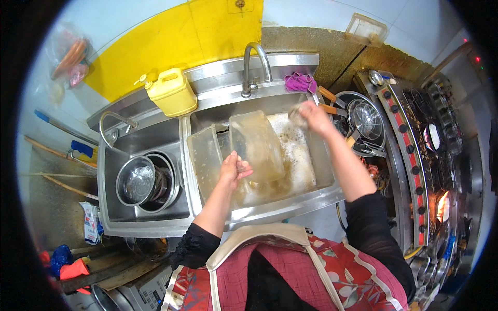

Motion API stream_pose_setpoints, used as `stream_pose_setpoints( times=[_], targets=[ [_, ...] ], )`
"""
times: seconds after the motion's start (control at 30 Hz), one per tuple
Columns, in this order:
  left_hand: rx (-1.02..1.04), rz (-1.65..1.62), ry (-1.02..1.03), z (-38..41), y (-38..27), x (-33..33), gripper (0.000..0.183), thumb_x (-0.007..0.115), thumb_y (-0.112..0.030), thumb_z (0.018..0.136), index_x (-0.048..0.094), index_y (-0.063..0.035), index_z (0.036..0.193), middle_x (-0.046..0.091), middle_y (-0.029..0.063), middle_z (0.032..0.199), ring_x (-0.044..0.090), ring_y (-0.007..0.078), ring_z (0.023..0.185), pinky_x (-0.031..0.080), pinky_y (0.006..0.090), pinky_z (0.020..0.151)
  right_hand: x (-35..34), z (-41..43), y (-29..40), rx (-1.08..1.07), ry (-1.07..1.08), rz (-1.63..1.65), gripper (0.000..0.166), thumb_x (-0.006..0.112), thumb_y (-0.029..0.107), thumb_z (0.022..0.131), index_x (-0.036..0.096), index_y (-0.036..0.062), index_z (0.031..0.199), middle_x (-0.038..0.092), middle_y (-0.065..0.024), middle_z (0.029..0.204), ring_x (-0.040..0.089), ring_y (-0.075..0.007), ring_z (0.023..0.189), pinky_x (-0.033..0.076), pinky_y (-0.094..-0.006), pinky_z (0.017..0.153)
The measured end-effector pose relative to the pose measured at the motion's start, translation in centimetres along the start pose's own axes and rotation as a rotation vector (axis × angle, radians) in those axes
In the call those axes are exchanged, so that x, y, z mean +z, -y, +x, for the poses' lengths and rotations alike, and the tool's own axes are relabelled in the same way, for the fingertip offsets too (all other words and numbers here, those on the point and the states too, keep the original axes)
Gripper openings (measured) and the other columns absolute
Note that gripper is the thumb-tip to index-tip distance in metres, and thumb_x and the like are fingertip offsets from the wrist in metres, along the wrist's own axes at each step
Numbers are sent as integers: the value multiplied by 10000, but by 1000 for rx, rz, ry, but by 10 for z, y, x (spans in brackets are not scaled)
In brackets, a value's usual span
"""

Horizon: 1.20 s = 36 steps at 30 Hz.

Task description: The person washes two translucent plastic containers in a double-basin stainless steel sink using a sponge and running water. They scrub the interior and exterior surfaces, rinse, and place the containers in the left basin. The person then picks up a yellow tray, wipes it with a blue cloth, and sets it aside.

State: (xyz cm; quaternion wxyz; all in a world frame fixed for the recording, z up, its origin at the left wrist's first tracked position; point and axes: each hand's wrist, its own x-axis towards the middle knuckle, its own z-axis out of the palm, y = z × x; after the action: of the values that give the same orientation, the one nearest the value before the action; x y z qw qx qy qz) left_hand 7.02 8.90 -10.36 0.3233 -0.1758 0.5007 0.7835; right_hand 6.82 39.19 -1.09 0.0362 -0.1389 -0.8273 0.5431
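My left hand (pixel 235 169) grips the near edge of a clear plastic container (pixel 255 147), which is tilted in the right basin (pixel 323 163). A second cloudy plastic container (pixel 204 155) leans at the basin's left side. Brownish water with white foam (pixel 297 155) lies in the basin. My right hand (pixel 314 116), raised over the basin's right part, is closed on a blurred greyish scrubber (pixel 297 116). The steel faucet (pixel 256 58) stands behind the basin, with a purple cloth (pixel 300 82) on the ledge to its right.
In the left basin (pixel 109 194) sit stacked metal bowls (pixel 136 180). A yellow jug with a pump (pixel 173 93) stands on the back ledge. To the right are a large pan with strainers (pixel 363 116) and a gas range (pixel 412 155), where a flame (pixel 442 206) burns.
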Motion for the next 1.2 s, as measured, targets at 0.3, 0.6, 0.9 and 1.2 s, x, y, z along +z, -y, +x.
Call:
stream_pose_setpoints(
  times=[0.3,0.6,0.9,1.2],
  targets=[
    [-19,-52,-162,1,11,-3,300,353,-366,946,407,-102,813,540,84,626,565,239,555,539,375,504,155,-36,-133,-56,-54,-19,398,504,201,819,433,15,1164,534,-182,1102,512,-300,1031,397,-344,878],
    [33,44,-201,-6,14,7,313,370,-377,938,420,-108,786,507,57,607,545,222,548,533,394,542,131,-36,-262,185,717,-974,295,511,198,812,561,17,1040,590,-200,1013,563,-330,949,443,-383,804],
    [31,75,-236,-13,34,13,343,346,-388,941,409,-111,748,474,44,579,536,210,551,542,402,558,132,24,-157,-44,85,282,404,534,206,810,477,53,1180,589,-127,1059,544,-202,967,417,-327,847],
    [79,80,-265,-15,36,11,338,355,-385,941,412,-113,747,448,33,578,533,208,539,546,404,549,164,15,-333,365,376,-423,521,517,256,790,425,62,1265,527,-206,1179,513,-307,1084,406,-375,891]
  ],
)
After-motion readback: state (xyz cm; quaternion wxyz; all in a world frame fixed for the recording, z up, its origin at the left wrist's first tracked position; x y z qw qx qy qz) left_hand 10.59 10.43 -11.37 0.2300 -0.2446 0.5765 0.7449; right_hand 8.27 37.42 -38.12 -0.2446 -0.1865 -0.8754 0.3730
